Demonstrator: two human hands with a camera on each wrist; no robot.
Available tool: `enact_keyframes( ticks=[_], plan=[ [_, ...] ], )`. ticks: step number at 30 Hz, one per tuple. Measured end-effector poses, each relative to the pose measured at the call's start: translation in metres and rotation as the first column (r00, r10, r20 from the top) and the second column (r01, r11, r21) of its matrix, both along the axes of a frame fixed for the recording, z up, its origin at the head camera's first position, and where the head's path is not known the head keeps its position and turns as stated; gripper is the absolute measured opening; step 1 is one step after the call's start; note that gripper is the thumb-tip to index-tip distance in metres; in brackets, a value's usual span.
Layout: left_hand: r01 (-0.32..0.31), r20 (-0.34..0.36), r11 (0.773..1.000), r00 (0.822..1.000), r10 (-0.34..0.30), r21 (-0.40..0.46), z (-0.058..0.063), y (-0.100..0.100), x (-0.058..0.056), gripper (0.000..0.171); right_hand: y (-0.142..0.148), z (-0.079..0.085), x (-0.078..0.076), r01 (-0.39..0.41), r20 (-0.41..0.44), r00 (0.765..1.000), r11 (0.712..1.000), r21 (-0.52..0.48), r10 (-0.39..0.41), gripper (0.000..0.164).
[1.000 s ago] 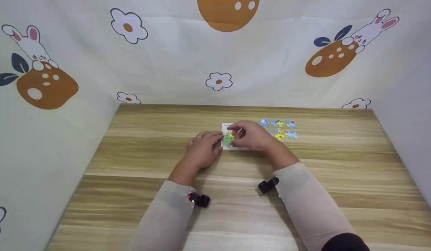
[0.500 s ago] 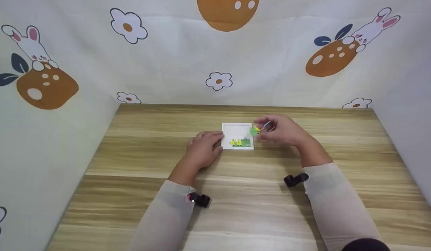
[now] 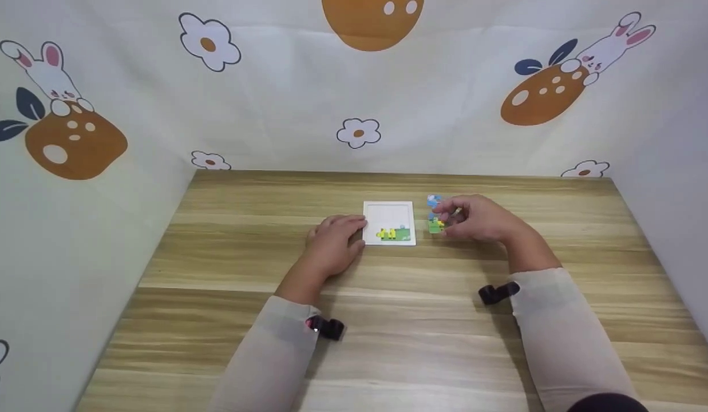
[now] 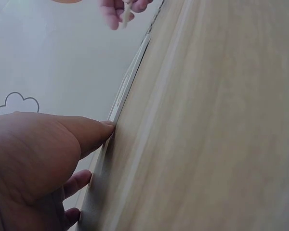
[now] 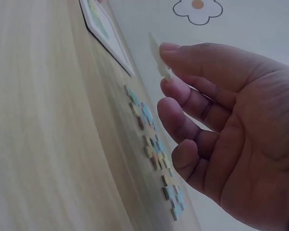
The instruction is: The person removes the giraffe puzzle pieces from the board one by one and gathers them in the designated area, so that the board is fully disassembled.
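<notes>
My left hand (image 3: 333, 243) rests on the table, fingers and thumb touching the left edge of a white puzzle tray (image 3: 382, 216). Joined green and yellow puzzle pieces (image 3: 396, 234) lie in the tray's lower right part. Right of the tray, my right hand (image 3: 484, 218) pinches a mostly green puzzle piece (image 3: 435, 227) between thumb and index finger. The right wrist view shows this held piece (image 5: 156, 53) edge-on, raised above the table, the other fingers curled loosely. Several loose puzzle pieces (image 5: 172, 196) lie under this hand, which mostly hides them in the head view.
One blue loose piece (image 3: 434, 200) shows beyond the right fingertips. The wood-grain table (image 3: 388, 320) meets a patterned cloth backdrop (image 3: 285, 109) behind the tray, with walls on both sides. A small black camera sits on each wrist.
My right hand has carried the green puzzle piece from over the tray's left side out to the right, above the loose pieces. My left hand keeps its place at the tray.
</notes>
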State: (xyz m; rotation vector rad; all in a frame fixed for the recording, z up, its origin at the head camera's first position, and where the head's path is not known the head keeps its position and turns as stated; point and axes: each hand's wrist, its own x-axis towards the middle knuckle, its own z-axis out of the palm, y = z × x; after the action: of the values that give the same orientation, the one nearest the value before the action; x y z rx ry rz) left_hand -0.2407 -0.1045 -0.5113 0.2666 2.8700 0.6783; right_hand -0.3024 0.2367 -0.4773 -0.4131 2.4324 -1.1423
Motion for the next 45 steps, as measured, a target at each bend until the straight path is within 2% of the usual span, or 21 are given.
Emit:
enact_keyframes(
  ticks=[15,29,35,39,45],
  plan=[
    [0.025,-0.016,1.000,1.000,-0.025,0.000,0.001,0.000,0.001,0.050,0.004,-0.007,-0.001,-0.130,-0.010,0.991,0.988,0.081,0.131,0.045],
    [0.021,-0.008,1.000,1.000,-0.021,0.001,0.003,0.003,0.001,0.049,0.003,-0.005,0.001,-0.128,-0.005,0.992,0.987,0.092,0.129,0.045],
    [0.011,-0.003,1.000,1.000,-0.011,-0.008,0.000,0.004,-0.001,0.049,0.002,-0.004,0.002,-0.111,-0.028,0.993,0.987,0.116,0.115,0.045],
    [0.011,0.000,1.000,1.000,-0.011,-0.019,-0.001,0.003,-0.001,0.050,-0.008,-0.002,0.004,-0.108,-0.052,0.992,0.988,0.112,0.114,0.046],
    [0.005,-0.004,1.000,1.000,-0.005,-0.002,0.000,0.000,0.001,0.049,-0.041,0.006,0.009,-0.094,-0.086,0.991,0.991,0.092,0.102,0.047]
  ],
)
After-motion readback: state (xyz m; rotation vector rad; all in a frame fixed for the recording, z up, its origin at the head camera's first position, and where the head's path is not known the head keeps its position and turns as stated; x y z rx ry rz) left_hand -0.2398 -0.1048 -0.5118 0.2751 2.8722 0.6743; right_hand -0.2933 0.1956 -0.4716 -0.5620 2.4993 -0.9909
